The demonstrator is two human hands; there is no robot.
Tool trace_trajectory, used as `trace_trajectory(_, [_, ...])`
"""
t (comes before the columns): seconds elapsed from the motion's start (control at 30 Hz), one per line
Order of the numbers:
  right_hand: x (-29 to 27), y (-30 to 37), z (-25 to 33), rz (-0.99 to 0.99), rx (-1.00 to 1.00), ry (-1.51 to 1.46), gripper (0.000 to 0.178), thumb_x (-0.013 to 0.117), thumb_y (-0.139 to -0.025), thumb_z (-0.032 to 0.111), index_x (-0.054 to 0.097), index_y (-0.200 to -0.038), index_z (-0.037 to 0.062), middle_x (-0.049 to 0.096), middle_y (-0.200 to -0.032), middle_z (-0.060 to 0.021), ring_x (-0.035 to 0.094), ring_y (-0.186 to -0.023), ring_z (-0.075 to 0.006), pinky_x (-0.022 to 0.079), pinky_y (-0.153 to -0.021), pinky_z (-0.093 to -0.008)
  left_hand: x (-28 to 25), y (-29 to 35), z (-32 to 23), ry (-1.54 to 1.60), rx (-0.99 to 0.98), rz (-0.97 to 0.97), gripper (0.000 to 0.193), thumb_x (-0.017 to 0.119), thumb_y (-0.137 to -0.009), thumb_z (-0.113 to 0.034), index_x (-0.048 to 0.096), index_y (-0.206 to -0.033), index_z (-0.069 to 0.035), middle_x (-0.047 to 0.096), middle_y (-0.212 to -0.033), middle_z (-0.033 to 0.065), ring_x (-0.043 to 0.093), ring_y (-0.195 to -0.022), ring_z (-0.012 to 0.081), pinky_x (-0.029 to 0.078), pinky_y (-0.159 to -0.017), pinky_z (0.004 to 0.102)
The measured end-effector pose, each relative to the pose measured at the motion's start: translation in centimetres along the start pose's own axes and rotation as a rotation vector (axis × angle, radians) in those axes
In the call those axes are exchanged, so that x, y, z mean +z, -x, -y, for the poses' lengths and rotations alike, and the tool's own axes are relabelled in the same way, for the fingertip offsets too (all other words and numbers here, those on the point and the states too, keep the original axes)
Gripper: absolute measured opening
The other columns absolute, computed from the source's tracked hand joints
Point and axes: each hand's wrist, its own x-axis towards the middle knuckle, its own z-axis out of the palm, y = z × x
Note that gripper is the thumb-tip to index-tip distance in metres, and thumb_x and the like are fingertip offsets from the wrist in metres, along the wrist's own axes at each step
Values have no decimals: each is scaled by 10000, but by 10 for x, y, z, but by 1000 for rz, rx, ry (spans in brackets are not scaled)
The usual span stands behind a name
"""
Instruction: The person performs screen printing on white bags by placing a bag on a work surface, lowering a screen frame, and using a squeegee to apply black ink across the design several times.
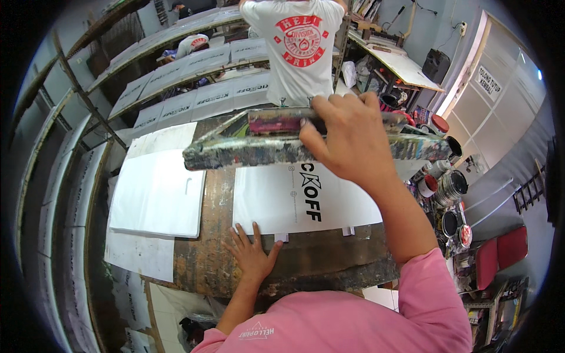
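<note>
My right hand (353, 132) is closed round a long squeegee (275, 125) with a magenta-stained side, and reaches over the near bar of a paint-crusted screen-printing frame (241, 154). That frame is tilted, its near bar raised above the table. Below it lies a white sheet (259, 203) with black lettering, partly hidden by the frame. My left hand (252, 254) rests open on the worn wooden table (206, 259), fingers spread, fingertips at the sheet's near left corner. Small white tabs (281, 237) sit along the sheet's near edge.
A stack of white sheets (156, 197) lies on the left. Racks of printed sheets (200, 103) fill the far left. Paint cans (452, 183) crowd the table's right side. Beyond the frame stands a person in a white shirt (300, 70). A red chair (500, 254) is at right.
</note>
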Motion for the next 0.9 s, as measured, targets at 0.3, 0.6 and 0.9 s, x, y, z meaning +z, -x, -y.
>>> trace_trajectory(0.3, [-2, -28, -12, 10, 32, -41, 343, 685, -913, 347, 696, -947, 6, 659, -819, -149, 648, -828, -354, 432, -860, -492, 7, -2, -5, 99, 11, 36, 1349, 411, -863, -991, 259, -1700, 56, 180, -1787, 291, 19, -1682, 450, -161, -1207, 791])
trace_trajectory(0.6, [-1, -35, -18, -12, 21, -85, 363, 682, -936, 382, 675, -896, 22, 666, -806, -151, 662, -831, -354, 446, -876, -480, -48, -43, -36, 454, 202, -368, 765, 795, -977, -420, 574, -1484, 110, 604, -1512, 299, 499, -1464, 478, 304, -1242, 613])
trace_trajectory(0.9, [0, -32, -18, -37, 20, -75, 381, 663, -944, 393, 674, -879, 18, 686, -805, -158, 673, -824, -362, 448, -861, -486, -102, -68, -42, 836, 21, -520, 403, 718, -1016, -80, 703, -1405, 21, 738, -1342, 230, 725, -1135, 288, 592, -887, 376])
